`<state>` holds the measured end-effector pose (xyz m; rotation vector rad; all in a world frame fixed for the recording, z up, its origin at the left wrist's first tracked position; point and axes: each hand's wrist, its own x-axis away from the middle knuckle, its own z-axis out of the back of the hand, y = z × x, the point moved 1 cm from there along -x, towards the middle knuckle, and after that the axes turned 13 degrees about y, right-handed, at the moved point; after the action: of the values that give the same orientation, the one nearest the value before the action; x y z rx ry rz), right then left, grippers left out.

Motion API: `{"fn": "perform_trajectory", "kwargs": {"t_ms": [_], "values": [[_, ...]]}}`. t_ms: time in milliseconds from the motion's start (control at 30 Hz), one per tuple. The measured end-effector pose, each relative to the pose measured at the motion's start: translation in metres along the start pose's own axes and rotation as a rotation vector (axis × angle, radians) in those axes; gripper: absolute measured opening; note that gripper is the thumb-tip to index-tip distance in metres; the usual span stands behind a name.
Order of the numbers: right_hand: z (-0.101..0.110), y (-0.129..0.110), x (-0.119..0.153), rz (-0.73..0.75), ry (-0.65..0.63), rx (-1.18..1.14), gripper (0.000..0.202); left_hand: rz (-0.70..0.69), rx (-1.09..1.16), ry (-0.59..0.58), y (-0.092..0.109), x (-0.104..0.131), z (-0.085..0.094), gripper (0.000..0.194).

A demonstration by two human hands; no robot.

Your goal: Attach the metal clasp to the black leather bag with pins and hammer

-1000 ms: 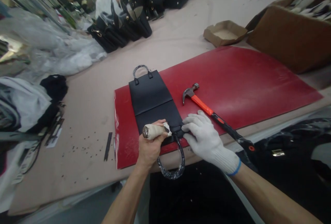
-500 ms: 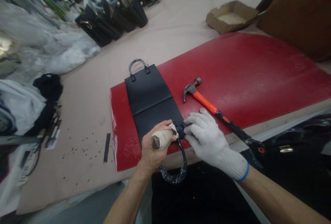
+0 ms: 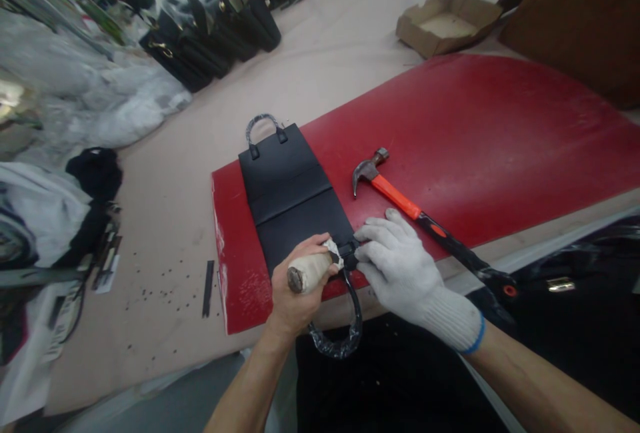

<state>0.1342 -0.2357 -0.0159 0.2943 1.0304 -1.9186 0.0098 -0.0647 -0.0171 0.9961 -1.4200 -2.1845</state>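
Note:
My bare left hand (image 3: 299, 286) is wrapped round a hand tool with a tape-wrapped handle (image 3: 311, 272); its working end is hidden by my fingers. The tool is over the near end of a black bag panel (image 3: 290, 186), beside a dark handle tab (image 3: 347, 252). My right hand (image 3: 400, 266), in a white knit glove with a blue cuff edge, has its fingertips closed at that tab. A plastic-wrapped handle (image 3: 340, 346) loops over the table edge below. Another wrapped handle (image 3: 263, 120) is attached at the far end. A claw hammer (image 3: 400, 200) lies right of the panel.
Beneath the panel is a red board (image 3: 475, 146) on the pale table (image 3: 155, 220). A dark strip (image 3: 208, 288) and small black bits lie at left. Black bags (image 3: 215, 40) and plastic wrap (image 3: 125, 100) are at the back left, a shallow cardboard box (image 3: 447, 23) at the back right.
The view has shifted slightly. The tool's handle end leans a little further left in my left hand. My right hand stays at the tab, and the hammer has not moved.

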Motion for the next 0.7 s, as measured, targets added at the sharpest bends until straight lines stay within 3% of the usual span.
{"fn": "perform_trajectory", "kwargs": {"t_ms": [433, 700], "values": [[0.0002, 0.0, 0.0006, 0.019, 0.023, 0.005, 0.009, -0.007, -0.104, 0.093, 0.0072, 0.0049, -0.0053, 0.016], [0.0005, 0.0003, -0.0006, 0.024, 0.016, 0.011, 0.01, 0.017, -0.078, 0.065, 0.0064, 0.0052, -0.004, 0.017]]}}
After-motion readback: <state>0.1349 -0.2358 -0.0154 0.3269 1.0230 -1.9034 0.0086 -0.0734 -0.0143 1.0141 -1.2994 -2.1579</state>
